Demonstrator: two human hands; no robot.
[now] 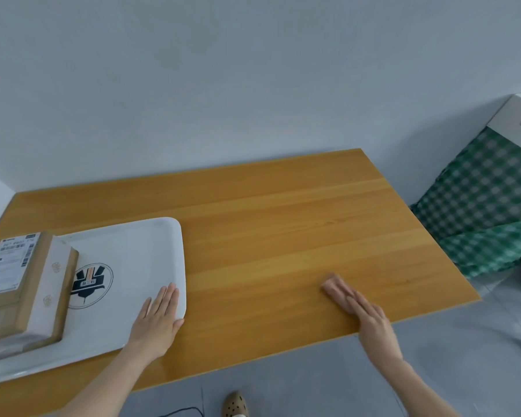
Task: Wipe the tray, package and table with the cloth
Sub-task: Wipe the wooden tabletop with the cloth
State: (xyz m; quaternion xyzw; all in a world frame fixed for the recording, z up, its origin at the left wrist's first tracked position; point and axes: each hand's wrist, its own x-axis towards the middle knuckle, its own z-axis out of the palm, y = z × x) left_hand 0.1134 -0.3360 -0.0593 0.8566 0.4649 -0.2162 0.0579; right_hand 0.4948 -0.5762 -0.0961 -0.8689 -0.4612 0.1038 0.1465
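While left fingers (166, 299) lie flat on tray (151, 236) corner, straight right fingers (357, 300) press cloth (333, 285).

The package (18, 284) on the tray (151, 236) runs off the left edge, its label (9, 263) print too small to read, and it covers part of the tray's emblem (94, 284). Well right of the tray, the cloth (333, 285) is mostly hidden under the flat right hand (372, 325).

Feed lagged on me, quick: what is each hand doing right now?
Left hand: open, flat on the white tray's near corner.
Right hand: open, straight fingers pressing the pink cloth onto the table.
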